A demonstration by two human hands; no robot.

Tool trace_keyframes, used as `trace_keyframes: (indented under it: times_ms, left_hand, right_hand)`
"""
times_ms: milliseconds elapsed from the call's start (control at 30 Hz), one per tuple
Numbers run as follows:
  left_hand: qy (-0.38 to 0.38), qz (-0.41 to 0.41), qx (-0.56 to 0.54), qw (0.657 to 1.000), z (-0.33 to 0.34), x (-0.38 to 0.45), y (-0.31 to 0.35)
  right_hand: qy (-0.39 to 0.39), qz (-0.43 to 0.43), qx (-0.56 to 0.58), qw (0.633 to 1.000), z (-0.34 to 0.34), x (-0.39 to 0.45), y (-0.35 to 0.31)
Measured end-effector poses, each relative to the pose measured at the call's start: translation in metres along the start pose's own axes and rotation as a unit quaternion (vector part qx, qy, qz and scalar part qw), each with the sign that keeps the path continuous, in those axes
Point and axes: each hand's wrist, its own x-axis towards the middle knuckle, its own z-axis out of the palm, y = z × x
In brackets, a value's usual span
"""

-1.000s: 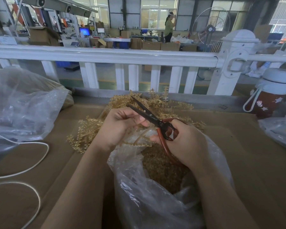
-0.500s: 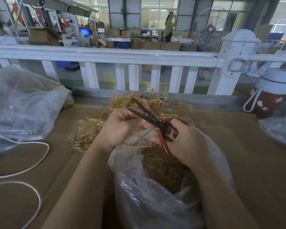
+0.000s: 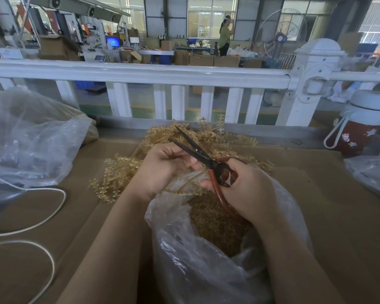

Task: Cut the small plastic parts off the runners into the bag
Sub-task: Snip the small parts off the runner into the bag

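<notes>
Table (image 3: 316, 194): brown cardboard surface, carrying everything I am working with.

Bag (image 3: 206, 270): clear plastic, mouth open toward me at the near edge of the table, directly under both hands. Inside it lies a deep heap of cut parts (image 3: 215, 224), small amber pieces, so a good share of the work looks done.

Pile of runners (image 3: 119, 174): amber plastic, tangled, spread on the table just beyond the bag and reaching back toward the white railing (image 3: 140, 73). Parts stand along them in rows. From here I cannot tell how many are uncut and how many are already stripped. Judged by its size, a fair amount may be left.

Scissors (image 3: 198, 152): dark blades, red-brown handles. Blades are parted, tips pointing away from me and to the left, over the pile.

Right hand (image 3: 246, 189): curled through and around the scissor handles, gripping them above the bag's mouth.

Left hand (image 3: 162, 167): fingers curled, pinching something small right at the blades. I take it to be one runner, but the fingers hide it; pale strands trail below the hand into the bag.

Step in hand, as I judge it: a snip about to be made, with the piece set to drop into the bag.
</notes>
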Motion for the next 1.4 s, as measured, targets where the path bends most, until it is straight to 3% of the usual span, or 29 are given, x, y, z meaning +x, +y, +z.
trace_keyframes:
  times_ms: [200,367,500,667,867,1000,1233,1400]
  left_hand:
    - [0.004,-0.009,0.003,1.000,-0.001,0.000,-0.001]
    - [0.007,-0.024,0.013,1.000,0.000,0.001,-0.004]
    - [0.019,-0.043,0.029,0.998,0.006,0.003,-0.006]
    - [0.024,-0.073,0.006,0.997,0.014,0.003,-0.005]
    - [0.096,-0.175,-0.143,0.969,0.006,0.004,-0.001]
    - [0.016,-0.237,-0.240,0.941,0.007,0.001,-0.001]
    - [-0.029,-0.281,-0.159,0.946,0.025,-0.001,0.004]
    - [-0.020,-0.283,-0.181,0.942,0.027,-0.001,0.004]
  right_hand:
    - [0.007,0.010,0.015,1.000,0.002,0.000,0.001]
    - [0.015,0.070,0.116,0.991,0.005,0.003,0.006]
    - [-0.034,0.096,0.223,0.969,0.006,0.007,0.003]
    - [-0.047,0.130,0.275,0.952,0.006,0.009,-0.002]
    - [0.030,0.172,0.449,0.877,0.000,0.011,0.008]
    - [0.018,0.139,0.532,0.835,0.000,0.009,0.013]
    - [0.021,0.127,0.519,0.845,0.001,0.008,0.009]
    - [0.039,0.155,0.487,0.859,0.000,0.008,0.004]
